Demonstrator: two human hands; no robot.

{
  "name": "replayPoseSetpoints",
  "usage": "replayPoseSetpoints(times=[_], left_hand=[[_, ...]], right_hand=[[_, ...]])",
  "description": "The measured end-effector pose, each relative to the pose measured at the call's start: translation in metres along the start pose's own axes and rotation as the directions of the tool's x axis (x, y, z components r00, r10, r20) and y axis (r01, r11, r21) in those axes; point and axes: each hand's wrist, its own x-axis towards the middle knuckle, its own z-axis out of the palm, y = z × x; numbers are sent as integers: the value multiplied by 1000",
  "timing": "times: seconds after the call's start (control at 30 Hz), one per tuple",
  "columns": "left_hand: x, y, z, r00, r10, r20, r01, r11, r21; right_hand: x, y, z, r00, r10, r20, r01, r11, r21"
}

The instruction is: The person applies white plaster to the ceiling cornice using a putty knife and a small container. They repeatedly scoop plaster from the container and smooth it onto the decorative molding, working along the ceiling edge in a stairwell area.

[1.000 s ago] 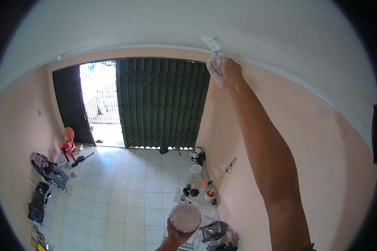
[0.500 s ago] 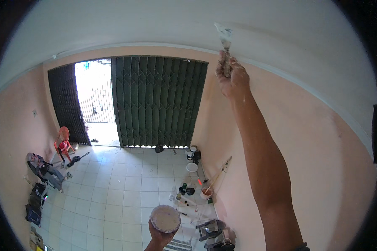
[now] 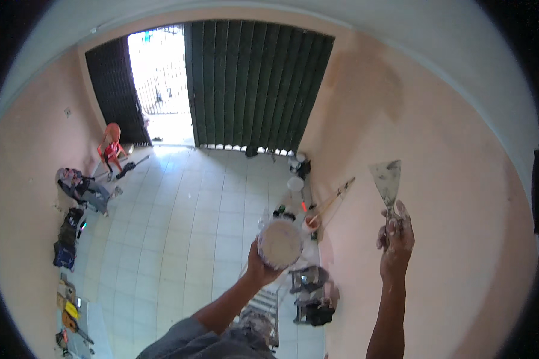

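My right hand (image 3: 396, 245) grips the scraper (image 3: 386, 182) — its long axis runs past those fingertips, away from the wrist. Well left of them, the tub of pale paste (image 3: 286, 265) is held in my left hand (image 3: 261, 270) — the nearer one.

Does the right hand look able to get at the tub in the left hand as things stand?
Probably yes: the tub faces up in the left hand, and nothing visible blocks the gap between it and the right hand, though that hand is gripping a putty knife.
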Motion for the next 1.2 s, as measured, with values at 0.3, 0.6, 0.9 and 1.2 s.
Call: replayPoseSetpoints(times=[0.3,0.6,0.9,1.2], left_hand=[[8,-3,31,987,-158,22,159,986,-53],[10,-35,60,965,-242,102,228,965,133],[14,-60,58,936,-343,-83,353,912,209],[12,-61,44,927,-354,-122,373,897,237]], right_hand=[[-123,11,2,978,-54,200,159,816,-556],[-149,13,-3,962,-89,258,272,410,-871],[-169,19,-7,981,58,188,151,386,-910],[-182,37,3,996,34,88,45,647,-761]])
